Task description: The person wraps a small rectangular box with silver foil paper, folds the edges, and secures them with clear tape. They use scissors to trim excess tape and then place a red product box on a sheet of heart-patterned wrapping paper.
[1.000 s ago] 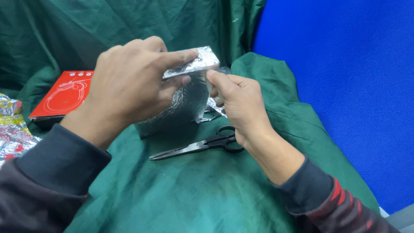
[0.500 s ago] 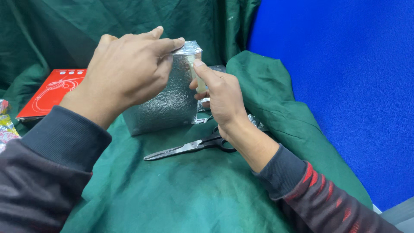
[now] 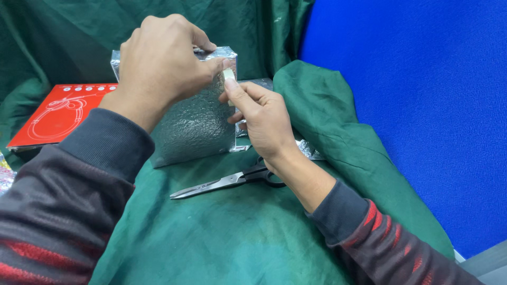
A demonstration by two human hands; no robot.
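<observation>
A box wrapped in crinkled silver foil (image 3: 195, 124) stands upright on green cloth (image 3: 232, 232). My left hand (image 3: 163, 63) presses on its top right corner, fingers curled over the foil edge. My right hand (image 3: 259, 119) is at the box's right side and pinches a small pale strip, like tape (image 3: 228, 75), against the upper right edge, right beside my left fingertips. Part of the box's top is hidden behind my left hand.
Black-handled scissors (image 3: 222, 182) lie shut on the cloth in front of the box, partly under my right wrist. A flat red box (image 3: 58, 113) lies at the left. Foil scraps (image 3: 309, 150) sit behind my right hand. A blue wall (image 3: 412, 105) stands on the right.
The foil box went from tilted in my hands to standing upright on the cloth. My left hand shifted onto its top corner and my right hand moved the pale strip up to that corner.
</observation>
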